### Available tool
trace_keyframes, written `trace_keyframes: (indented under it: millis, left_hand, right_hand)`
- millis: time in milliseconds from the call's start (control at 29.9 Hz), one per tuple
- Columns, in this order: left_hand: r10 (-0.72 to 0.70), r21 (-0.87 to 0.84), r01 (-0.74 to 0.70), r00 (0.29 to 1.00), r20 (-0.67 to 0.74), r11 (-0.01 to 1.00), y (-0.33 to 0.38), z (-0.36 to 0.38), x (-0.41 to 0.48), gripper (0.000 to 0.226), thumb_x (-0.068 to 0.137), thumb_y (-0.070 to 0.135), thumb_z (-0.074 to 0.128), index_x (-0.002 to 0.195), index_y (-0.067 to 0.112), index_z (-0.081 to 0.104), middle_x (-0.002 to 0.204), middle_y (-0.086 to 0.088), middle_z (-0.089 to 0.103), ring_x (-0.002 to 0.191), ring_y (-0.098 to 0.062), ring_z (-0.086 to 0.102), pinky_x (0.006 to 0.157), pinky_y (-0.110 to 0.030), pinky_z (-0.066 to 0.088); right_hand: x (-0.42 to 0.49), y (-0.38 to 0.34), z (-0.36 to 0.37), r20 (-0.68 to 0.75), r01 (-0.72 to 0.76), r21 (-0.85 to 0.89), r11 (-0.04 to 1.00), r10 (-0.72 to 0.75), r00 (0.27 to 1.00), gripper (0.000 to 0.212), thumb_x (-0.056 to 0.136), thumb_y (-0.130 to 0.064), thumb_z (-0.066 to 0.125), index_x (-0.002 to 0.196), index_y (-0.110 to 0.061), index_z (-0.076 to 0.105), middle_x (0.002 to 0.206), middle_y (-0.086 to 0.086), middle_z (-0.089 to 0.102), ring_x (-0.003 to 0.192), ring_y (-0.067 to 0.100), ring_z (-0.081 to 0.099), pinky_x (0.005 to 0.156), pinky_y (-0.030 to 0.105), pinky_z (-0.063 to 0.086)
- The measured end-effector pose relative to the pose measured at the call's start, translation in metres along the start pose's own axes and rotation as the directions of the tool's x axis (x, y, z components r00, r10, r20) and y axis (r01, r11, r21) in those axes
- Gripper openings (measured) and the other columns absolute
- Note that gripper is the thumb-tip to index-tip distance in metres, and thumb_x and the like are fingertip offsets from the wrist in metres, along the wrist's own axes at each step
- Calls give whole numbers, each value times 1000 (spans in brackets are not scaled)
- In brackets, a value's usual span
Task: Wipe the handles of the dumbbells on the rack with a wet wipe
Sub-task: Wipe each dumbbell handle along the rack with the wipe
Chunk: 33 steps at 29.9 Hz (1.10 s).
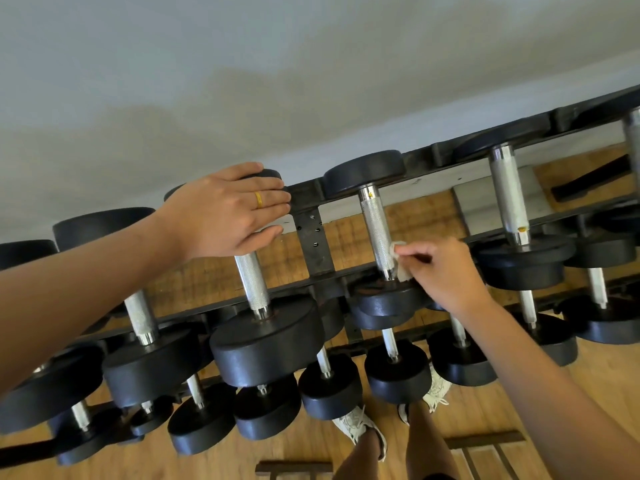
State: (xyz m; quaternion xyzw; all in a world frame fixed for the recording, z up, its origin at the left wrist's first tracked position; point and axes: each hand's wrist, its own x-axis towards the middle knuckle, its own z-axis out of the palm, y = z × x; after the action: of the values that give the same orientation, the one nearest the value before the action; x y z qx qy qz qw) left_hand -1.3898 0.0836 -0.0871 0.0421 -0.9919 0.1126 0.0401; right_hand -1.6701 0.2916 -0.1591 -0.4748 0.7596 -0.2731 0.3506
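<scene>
A black three-tier rack (313, 237) holds black dumbbells with knurled silver handles. My right hand (446, 271) pinches a small white wet wipe (398, 258) against the lower right side of one top-tier dumbbell handle (375, 226), just above its near weight head. My left hand (225, 209), with a gold ring on one finger, rests with straight fingers on the far head of the neighbouring dumbbell (266, 337) to the left; its handle (251, 282) shows below my palm.
More dumbbells fill the top tier to the right (510, 199) and left (140, 317), with smaller ones on the lower tiers (394, 368). A grey wall (242, 81) stands behind the rack. My feet in white shoes (360, 427) stand on the wooden floor.
</scene>
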Motion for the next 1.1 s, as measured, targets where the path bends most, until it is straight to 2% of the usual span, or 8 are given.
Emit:
trace_keyframes:
  millis: [167,268,401,602,736,803,936,1104]
  left_hand:
    - [10,2,-10,1000,-3,1000,0,-1,1,37,105,32,53,119,6,75,124,-11,73,125,-30,64,115,-48,41]
    - [19,6,-19,1000,4,1000,0,-1,1,37,106,32,53,119,6,75,124,-11,73,126,-29,64,115,-48,41]
    - [16,5,-16,1000,11,1000,-1,-1,1,37,106,33,53,120,6,75,125,-11,73,126,-30,64,115,-49,41]
    - [4,3,-4,1000,21,1000,1,-3,2,38,106,33,51,120,6,75,125,-11,73,126,-29,64,114,-50,42]
    - [4,2,-4,999,35,1000,1,-4,2,39,107,33,49,120,6,75,125,-11,73,127,-29,63,115,-49,41]
    - [2,5,-2,999,35,1000,1,-4,2,39,106,33,50,120,6,75,124,-11,73,126,-29,64,115,-49,41]
    - [4,7,-4,1000,28,1000,1,-3,2,37,105,32,53,120,6,75,125,-11,73,126,-29,64,113,-50,43]
    - [3,11,-3,1000,15,1000,1,-3,1,36,105,32,54,120,6,75,125,-11,73,126,-29,64,114,-49,43]
  right_hand:
    - [22,-11,-1,-89,17,109,994,-8,996,19,91,-10,70,108,-17,76,101,-5,76,85,-4,68,82,5,49]
    - [19,-12,2,-100,39,64,997,-32,994,20,92,-10,70,109,-17,76,102,-4,76,85,0,69,88,15,53]
    - [-2,-1,-3,43,-25,25,999,24,999,20,91,-11,70,109,-18,76,98,-10,74,78,-14,60,79,-1,43]
    - [12,2,-17,173,-77,58,995,66,983,22,87,-15,76,109,-20,76,108,-11,73,97,-5,63,86,6,43]
    - [1,7,-17,221,-154,251,956,98,970,36,81,-14,82,114,-25,73,98,-17,70,86,-8,66,77,9,51]
    - [5,9,-14,192,-153,233,960,109,975,35,80,-12,83,111,-24,74,96,-15,70,87,-6,66,75,9,50]
    - [15,10,-9,87,-70,163,984,56,995,21,83,-14,79,102,-23,77,98,-13,73,93,-3,66,89,17,50]
    - [38,-14,-10,-187,18,405,914,63,980,23,88,-7,73,94,-30,73,101,-13,72,95,0,69,87,17,55]
